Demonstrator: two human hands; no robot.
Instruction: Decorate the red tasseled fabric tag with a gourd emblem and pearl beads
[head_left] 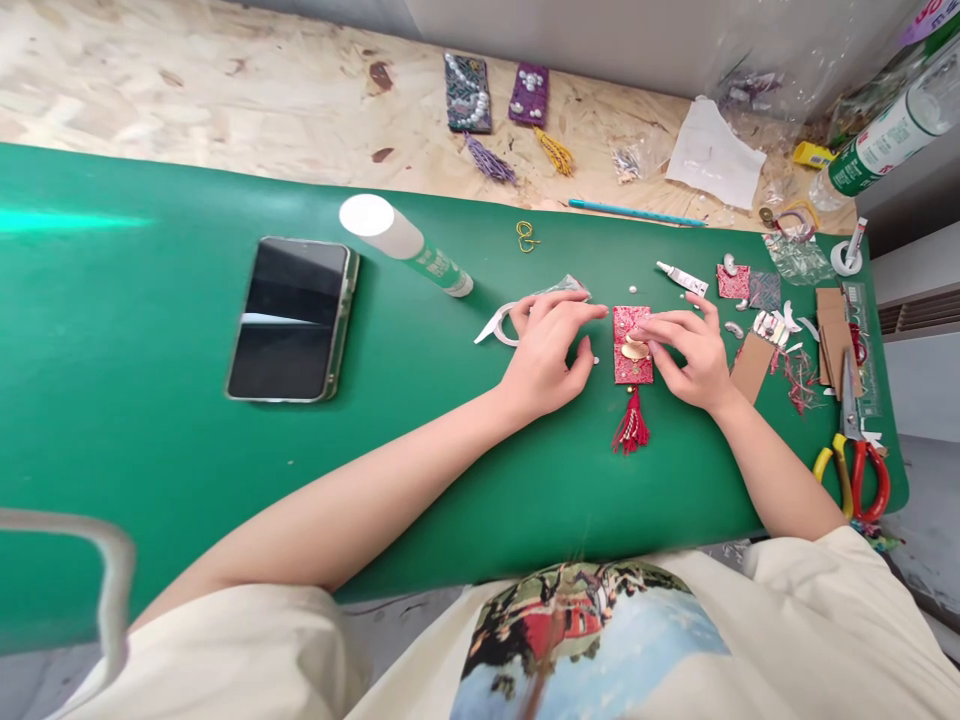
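Observation:
A small red patterned rectangle (622,371) lies on the green mat, with a red tassel (631,424) hanging from its lower edge. On its middle is a shiny gold charm (636,350), and small pearl-like beads dot the surface. The bent fingers of my right hand (691,358) pinch at the charm's upper right edge and partly cover it. To the left of the rectangle, my left hand (549,350) hovers with thumb and index finger apart, holding nothing. Behind that hand sit a roll of white tape (504,322) and a clear plastic bag (574,288).
A phone (292,320) and a white-capped bottle (409,248) are at left. At right are a glue tube (682,278), cardboard strips (831,335), fabric scraps and scissors (870,480). Two tasselled pieces (468,95), a blue pencil (637,212) and a water bottle (889,140) lie farther back.

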